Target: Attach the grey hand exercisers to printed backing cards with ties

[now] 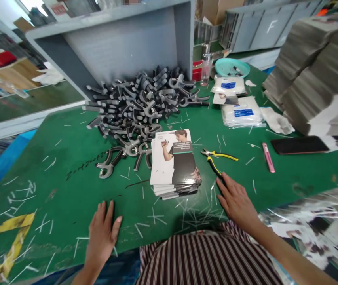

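Note:
My left hand (102, 231) lies flat on the green table (76, 215) near its front edge, fingers stretched out and nothing in it. At the right, my right hand (236, 200) rests with fingers spread, its fingertips at the handle end of the yellow-and-black cutting pliers (215, 156). The pliers lie with their handles apart. Between the hands and farther back sits a stack of printed cards (169, 162). Just left of it, grey-and-black hand grip strengtheners (108, 164) lie at the front of a large heap (145, 99).
A tipped grey crate (121, 43) stands behind the heap. Bagged packets (242, 113), a teal bowl (231, 68), a bottle (206, 69), a pink cutter (268, 157) and a black phone (299, 145) are on the right. Tall card stacks (314, 75) border them. White plastic scraps litter the table.

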`<state>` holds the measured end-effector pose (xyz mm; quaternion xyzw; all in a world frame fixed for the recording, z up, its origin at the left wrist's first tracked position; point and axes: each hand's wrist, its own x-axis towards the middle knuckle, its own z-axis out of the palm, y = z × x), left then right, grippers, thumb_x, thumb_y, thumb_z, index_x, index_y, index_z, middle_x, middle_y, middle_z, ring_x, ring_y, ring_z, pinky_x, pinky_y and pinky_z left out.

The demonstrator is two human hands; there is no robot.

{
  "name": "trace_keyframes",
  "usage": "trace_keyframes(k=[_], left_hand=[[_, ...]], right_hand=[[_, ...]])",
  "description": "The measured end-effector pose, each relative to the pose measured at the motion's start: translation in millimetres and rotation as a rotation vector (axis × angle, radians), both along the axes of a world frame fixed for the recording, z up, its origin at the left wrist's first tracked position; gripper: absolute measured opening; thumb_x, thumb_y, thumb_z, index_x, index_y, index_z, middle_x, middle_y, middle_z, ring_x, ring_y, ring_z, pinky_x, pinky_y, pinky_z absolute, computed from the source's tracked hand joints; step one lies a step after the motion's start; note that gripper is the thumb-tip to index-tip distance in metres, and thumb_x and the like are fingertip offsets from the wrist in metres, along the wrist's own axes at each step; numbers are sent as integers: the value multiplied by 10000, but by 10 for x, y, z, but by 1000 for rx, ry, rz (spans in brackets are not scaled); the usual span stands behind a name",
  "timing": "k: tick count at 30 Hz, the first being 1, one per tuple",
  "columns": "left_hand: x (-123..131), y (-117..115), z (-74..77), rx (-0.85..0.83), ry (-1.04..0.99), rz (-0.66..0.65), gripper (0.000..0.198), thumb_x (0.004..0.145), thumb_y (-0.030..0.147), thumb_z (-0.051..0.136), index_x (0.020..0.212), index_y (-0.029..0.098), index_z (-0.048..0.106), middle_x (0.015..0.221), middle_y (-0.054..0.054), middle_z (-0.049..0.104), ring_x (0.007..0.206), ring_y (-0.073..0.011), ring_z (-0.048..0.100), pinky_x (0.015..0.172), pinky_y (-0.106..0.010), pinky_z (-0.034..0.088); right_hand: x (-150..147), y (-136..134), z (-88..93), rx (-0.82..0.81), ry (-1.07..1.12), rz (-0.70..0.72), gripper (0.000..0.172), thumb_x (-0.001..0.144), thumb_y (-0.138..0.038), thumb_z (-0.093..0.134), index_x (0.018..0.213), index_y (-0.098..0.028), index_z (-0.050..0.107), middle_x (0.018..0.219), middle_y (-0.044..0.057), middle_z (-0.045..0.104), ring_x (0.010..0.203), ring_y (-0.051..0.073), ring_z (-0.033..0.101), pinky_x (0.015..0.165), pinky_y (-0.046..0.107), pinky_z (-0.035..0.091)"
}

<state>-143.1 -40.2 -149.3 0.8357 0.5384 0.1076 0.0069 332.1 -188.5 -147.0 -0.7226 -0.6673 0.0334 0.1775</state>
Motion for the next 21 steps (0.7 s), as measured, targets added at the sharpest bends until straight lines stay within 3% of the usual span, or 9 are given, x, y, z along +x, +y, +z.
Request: trace_keyframes(k=[2, 4, 6, 8, 10, 14, 17, 19, 21], left_hand=[[340, -254, -30, -26, -5, -61, 666, 1000, 415, 389, 1579, 204, 136, 1630, -156, 208, 1508, -335, 162, 1173, -569, 270], [838, -440, -7, -92, 19, -202, 718, 981, 419, 450, 1580, 206, 118, 1638, -160, 176, 1507, -339, 161, 1175, -567, 275], [1313, -576, 36, -142, 11, -373, 765, 939, 470, 527, 1570, 203, 185, 1638, -179, 145, 1498, -375, 166, 1161, -572, 299], [1611, -669, 80, -146, -47, -383, 748, 910, 498, 571, 1542, 222, 282, 1625, -197, 137, 1482, -422, 176, 1138, -610, 308], [1681, -720, 117, -194, -129, -350, 706, 928, 473, 556, 1532, 222, 292, 1589, -198, 210, 1463, -385, 250, 1138, -579, 333], [1414, -746, 141, -270, -187, -314, 686, 973, 409, 499, 1553, 218, 186, 1545, -170, 318, 1423, -283, 359, 1153, -504, 364], [1279, -774, 98, -223, -83, -479, 765, 952, 444, 531, 1566, 208, 140, 1569, -171, 321, 1450, -311, 321, 1158, -537, 348], [1315, -797, 63, -202, -24, -602, 803, 944, 465, 538, 1570, 182, 123, 1572, -173, 338, 1462, -305, 309, 1163, -515, 354], [1439, -802, 42, -170, 8, -643, 829, 940, 471, 540, 1568, 137, 115, 1577, -190, 330, 1474, -296, 289, 1171, -490, 353]], right_hand=[[-134, 68, -53, -11, -45, -2, 513, 989, -258, 457, 1491, -171, 397, 1636, 157, 180, 1462, 336, 283, 1132, 540, 321], [-191, 86, -56, -11, -36, 18, 479, 984, -230, 459, 1459, -167, 450, 1640, 162, 160, 1467, 342, 265, 1133, 535, 318], [-157, 58, -17, -15, 16, 88, 439, 979, -209, 462, 1414, -198, 513, 1639, 148, 173, 1459, 342, 282, 1119, 534, 334], [-50, 11, 40, -34, 120, 205, 420, 985, -189, 440, 1388, -254, 540, 1627, 106, 241, 1438, 300, 335, 1105, 499, 365], [85, -19, 89, -48, 229, 276, 438, 998, -165, 396, 1401, -287, 517, 1585, 75, 350, 1398, 239, 401, 1098, 454, 386], [248, 6, 103, -30, 261, 322, 476, 979, -119, 393, 1415, -277, 501, 1464, 72, 528, 1337, 229, 467, 1086, 473, 388], [224, 35, 87, -5, 262, 416, 430, 969, -119, 420, 1340, -267, 577, 1426, 68, 568, 1328, 238, 473, 1071, 474, 399], [173, 42, 95, 0, 302, 437, 397, 985, -131, 407, 1313, -252, 594, 1404, 73, 585, 1312, 216, 488, 1072, 443, 406], [109, 54, 107, 0, 299, 401, 402, 992, -143, 406, 1350, -238, 563, 1422, 86, 566, 1323, 216, 477, 1083, 445, 396]])
